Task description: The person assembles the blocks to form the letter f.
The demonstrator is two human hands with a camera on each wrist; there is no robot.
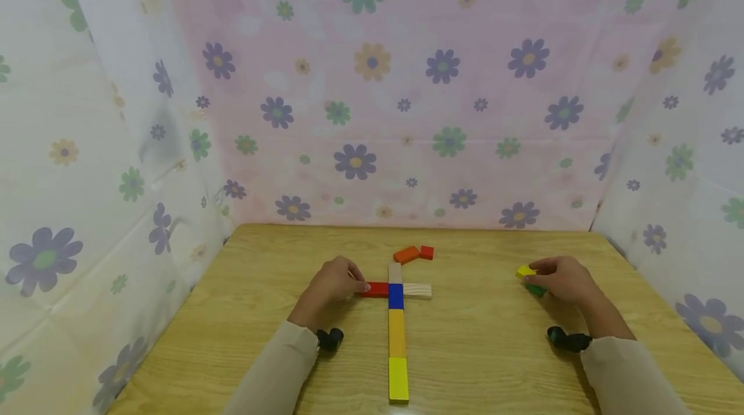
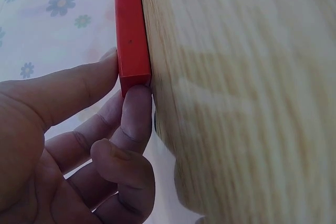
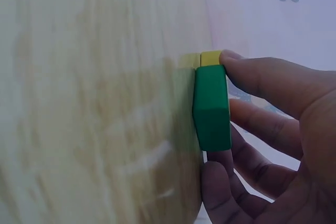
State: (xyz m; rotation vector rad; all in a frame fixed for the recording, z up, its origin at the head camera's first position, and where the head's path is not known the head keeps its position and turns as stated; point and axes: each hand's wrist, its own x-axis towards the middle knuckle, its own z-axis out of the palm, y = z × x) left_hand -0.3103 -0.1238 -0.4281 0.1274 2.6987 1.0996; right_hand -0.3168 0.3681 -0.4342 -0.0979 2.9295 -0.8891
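In the head view my left hand (image 1: 336,284) pinches the outer end of a red block (image 1: 376,290), thumb on its side and a finger at its end. That red block (image 2: 132,32) butts against a blue block (image 1: 396,297) on the table. A plain wood block (image 1: 417,290) extends right of the blue one, and a paler block (image 1: 395,273) lies behind it. Toward me run an orange-yellow block (image 1: 397,334) and a yellow block (image 1: 398,379). My right hand (image 1: 562,279) pinches a small yellow block (image 1: 526,272); a green block (image 3: 212,108) lies against it, partly under the hand.
An orange block (image 1: 406,254) and a small red block (image 1: 427,252) lie behind the cross-shaped row on the wooden table (image 1: 465,350). Flowered cloth (image 1: 401,92) stands at the back and both sides. Each wrist wears a black camera (image 1: 330,339).
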